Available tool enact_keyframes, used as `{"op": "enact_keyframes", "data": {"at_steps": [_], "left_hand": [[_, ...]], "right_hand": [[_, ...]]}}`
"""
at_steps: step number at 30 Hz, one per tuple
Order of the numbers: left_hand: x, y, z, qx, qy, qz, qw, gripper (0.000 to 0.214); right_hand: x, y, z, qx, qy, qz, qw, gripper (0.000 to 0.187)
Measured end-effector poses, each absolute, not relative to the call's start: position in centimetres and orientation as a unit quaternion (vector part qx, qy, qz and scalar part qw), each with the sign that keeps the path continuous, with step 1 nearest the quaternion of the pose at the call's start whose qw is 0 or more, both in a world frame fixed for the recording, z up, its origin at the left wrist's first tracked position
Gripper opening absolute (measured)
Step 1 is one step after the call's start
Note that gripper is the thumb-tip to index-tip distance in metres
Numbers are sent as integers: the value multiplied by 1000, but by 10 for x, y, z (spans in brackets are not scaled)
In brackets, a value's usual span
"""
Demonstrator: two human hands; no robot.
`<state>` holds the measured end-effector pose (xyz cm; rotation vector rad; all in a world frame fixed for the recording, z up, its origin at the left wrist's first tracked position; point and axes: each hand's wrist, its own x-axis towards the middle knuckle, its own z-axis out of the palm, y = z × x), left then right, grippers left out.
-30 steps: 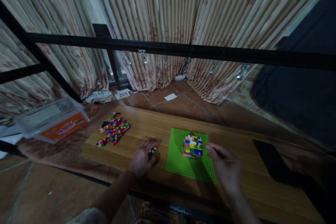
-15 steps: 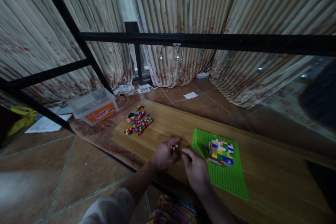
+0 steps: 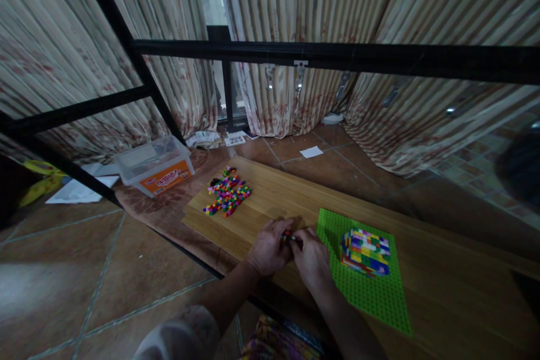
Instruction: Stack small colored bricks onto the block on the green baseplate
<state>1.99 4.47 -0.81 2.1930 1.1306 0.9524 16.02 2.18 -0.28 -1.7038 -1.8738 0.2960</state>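
Note:
My left hand [image 3: 270, 246] is closed around a few small toy bricks [image 3: 288, 234], which show red and dark between its fingers. My right hand [image 3: 310, 254] meets it there, its fingers pinched at the same bricks; what exactly it grips is hidden. Both hands are over the wooden board, left of a green baseplate [image 3: 371, 306]. On that baseplate stands a block built of many coloured bricks [image 3: 366, 251]. A pile of loose coloured bricks [image 3: 228, 192] lies toward the board's left end.
The wooden board [image 3: 278, 188] rests on a brown cloth [image 3: 164, 222]. A clear plastic box with an orange label [image 3: 156, 166] stands left of it. Black metal bars [image 3: 320, 53] cross in front of striped curtains [image 3: 261, 0]. White paper [image 3: 311, 152] lies on the tiled floor.
My right hand has moved left to my left hand, and its fingers now touch the bricks there. The whole view has shifted slightly.

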Motion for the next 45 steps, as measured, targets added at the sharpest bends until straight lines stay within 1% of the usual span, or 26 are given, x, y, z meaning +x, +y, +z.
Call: {"op": "enact_keyframes", "data": {"at_steps": [4, 7, 10, 15, 18, 21, 25, 27, 31, 37, 41, 45], "left_hand": [[20, 44, -5, 814, 406, 342, 238, 63], [19, 45, -5, 816, 407, 337, 235, 60], [18, 45, -5, 816, 409, 338, 228, 56], [17, 46, -1, 824, 410, 326, 218, 50], [16, 46, 1, 829, 413, 310, 216, 50], [16, 47, 1, 827, 419, 310, 213, 52], [15, 47, 0, 823, 423, 317, 206, 51], [15, 47, 0, 825, 421, 317, 202, 51], [15, 48, 1, 828, 421, 319, 187, 47], [16, 48, 4, 829, 420, 321, 184, 46], [16, 47, 4, 830, 419, 316, 187, 45], [15, 48, 2, 830, 420, 314, 186, 46]], "right_hand": [[162, 23, -3, -640, -702, 108, 293, 12], [162, 20, 2, -630, -702, 114, 310, 14], [165, 10, 15, -624, -686, 146, 343, 16], [179, -23, 44, -608, -636, 234, 415, 19], [196, -46, 52, -615, -598, 240, 455, 21], [222, -66, 49, -641, -556, 229, 477, 21], [263, -76, 45, -703, -476, 205, 487, 29], [278, -70, 48, -724, -458, 179, 484, 29], [295, -49, 54, -694, -512, 138, 488, 27], [299, -30, 44, -674, -555, 100, 477, 22], [298, -29, 42, -682, -544, 113, 476, 20], [297, -25, 38, -691, -478, 162, 518, 21]]}}
